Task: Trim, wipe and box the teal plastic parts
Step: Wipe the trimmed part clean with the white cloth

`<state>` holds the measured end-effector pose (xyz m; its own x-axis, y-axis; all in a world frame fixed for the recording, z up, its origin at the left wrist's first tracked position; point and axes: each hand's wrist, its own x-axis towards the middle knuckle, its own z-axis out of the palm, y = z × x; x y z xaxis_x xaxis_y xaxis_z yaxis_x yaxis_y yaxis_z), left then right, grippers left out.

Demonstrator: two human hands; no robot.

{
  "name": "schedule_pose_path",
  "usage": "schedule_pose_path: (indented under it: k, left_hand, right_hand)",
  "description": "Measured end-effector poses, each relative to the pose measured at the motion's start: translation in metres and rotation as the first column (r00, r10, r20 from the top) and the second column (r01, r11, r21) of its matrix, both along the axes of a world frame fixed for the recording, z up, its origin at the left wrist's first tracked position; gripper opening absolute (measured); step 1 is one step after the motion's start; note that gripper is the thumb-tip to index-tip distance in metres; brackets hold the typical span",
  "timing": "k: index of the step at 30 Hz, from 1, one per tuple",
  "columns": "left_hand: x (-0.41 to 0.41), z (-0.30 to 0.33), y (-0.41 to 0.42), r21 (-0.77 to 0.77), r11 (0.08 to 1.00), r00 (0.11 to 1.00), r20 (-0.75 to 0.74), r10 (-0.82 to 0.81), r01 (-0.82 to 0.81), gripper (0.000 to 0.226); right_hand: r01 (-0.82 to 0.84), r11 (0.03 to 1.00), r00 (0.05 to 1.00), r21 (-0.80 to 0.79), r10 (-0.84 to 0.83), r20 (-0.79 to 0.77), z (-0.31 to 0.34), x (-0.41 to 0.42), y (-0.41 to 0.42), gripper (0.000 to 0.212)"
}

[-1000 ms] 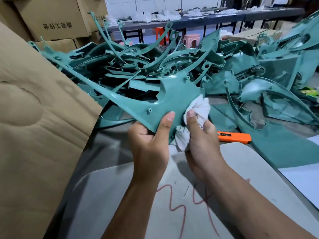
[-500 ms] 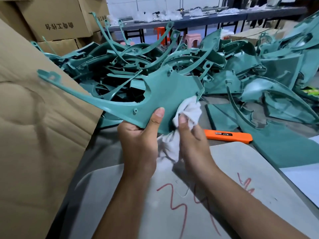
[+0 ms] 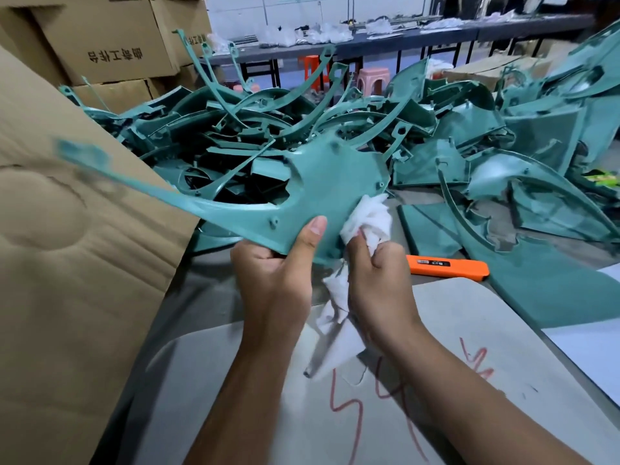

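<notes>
A teal plastic part (image 3: 328,182) with a broad plate and a long thin arm reaching left is held above the table. My left hand (image 3: 278,273) grips its lower edge, thumb up on the face. Against the plate's lower right corner my right hand (image 3: 379,280) clutches a bunched white cloth (image 3: 369,216), whose tail hangs down between my wrists. The arm's left tip is blurred over the cardboard.
A big cardboard box flap (image 3: 77,263) stands at the left. A heap of teal parts (image 3: 402,129) fills the table behind. An orange utility knife (image 3: 449,265) lies right of my hands. Under my forearms is a grey board (image 3: 469,347) with red marks.
The part's long arm has dropped lower and swung nearer the cardboard at left. My right hand and the cloth have stayed on the plate's lower right corner.
</notes>
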<state>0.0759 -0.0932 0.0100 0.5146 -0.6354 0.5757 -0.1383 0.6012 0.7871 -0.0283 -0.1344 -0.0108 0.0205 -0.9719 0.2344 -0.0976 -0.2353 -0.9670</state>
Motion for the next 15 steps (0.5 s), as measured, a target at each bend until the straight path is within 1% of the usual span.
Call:
schedule_pose_path:
  k: [1,2,3,4,5,6,7,8,10,11,12,13,14,15]
  left_hand:
    - [0.004,0.002,0.001,0.011,0.998,0.997,0.045,0.066,-0.066,0.018]
    - [0.008,0.003,0.001,0.028,0.990,0.989,0.066,0.135,-0.137,0.017]
    - [0.013,0.005,0.001,0.044,0.979,0.979,0.051,0.195,-0.198,0.014]
    - [0.017,0.005,0.000,0.051,0.970,0.971,0.011,0.238,-0.238,0.012]
    - [0.021,0.006,0.000,0.058,0.962,0.962,-0.035,0.270,-0.268,0.012]
    - [0.025,0.007,-0.001,0.061,0.953,0.952,-0.068,0.300,-0.296,0.016]
    - [0.028,0.008,-0.001,0.059,0.942,0.939,-0.075,0.335,-0.331,0.022]
    - [0.030,0.009,-0.002,0.055,0.928,0.926,-0.063,0.371,-0.368,0.025]
    - [0.032,0.010,-0.002,0.029,0.912,0.911,-0.027,0.410,-0.410,0.020]
    - [0.032,0.008,-0.001,0.019,0.907,0.907,-0.011,0.421,-0.420,0.017]
    - [0.032,0.007,-0.001,0.019,0.898,0.898,0.008,0.440,-0.440,0.016]
    - [0.032,0.004,-0.001,0.024,0.884,0.884,0.032,0.466,-0.467,0.021]
    - [0.032,0.001,-0.001,0.031,0.871,0.871,0.061,0.488,-0.490,0.025]
    - [0.033,-0.001,0.000,0.041,0.860,0.859,0.091,0.504,-0.508,0.025]
  right_hand:
    - [-0.030,0.999,0.996,-0.039,0.026,-0.090,0.000,-0.003,-0.002,0.059]
    - [-0.081,0.994,0.987,-0.072,0.070,-0.144,0.000,-0.008,-0.003,0.050]
    - [-0.161,0.983,0.973,-0.083,0.143,-0.181,0.002,-0.012,-0.003,0.034]
    - [-0.271,0.961,0.946,-0.056,0.254,-0.203,0.005,-0.017,-0.002,0.017]
    - [-0.391,0.920,0.899,-0.029,0.375,-0.225,0.006,-0.022,-0.003,0.012]
    - [-0.499,0.866,0.844,-0.008,0.484,-0.230,0.008,-0.027,-0.005,0.015]
    - [-0.590,0.807,0.777,0.018,0.573,-0.262,0.011,-0.032,-0.007,0.014]
    - [-0.657,0.751,0.708,0.070,0.646,-0.284,0.013,-0.035,-0.007,0.019]
    - [-0.760,0.626,0.549,0.176,0.763,-0.340,0.015,-0.042,-0.010,0.044]
    - [-0.797,0.574,0.487,0.188,0.795,-0.362,0.015,-0.044,-0.010,0.050]
    - [-0.828,0.532,0.452,0.178,0.821,-0.349,0.016,-0.044,-0.009,0.056]
    - [-0.847,0.509,0.447,0.154,0.838,-0.313,0.016,-0.044,-0.010,0.068]
    - [-0.831,0.545,0.510,0.116,0.827,-0.236,0.018,-0.043,-0.010,0.079]
    - [-0.768,0.639,0.629,0.042,0.765,-0.140,0.020,-0.041,-0.010,0.082]
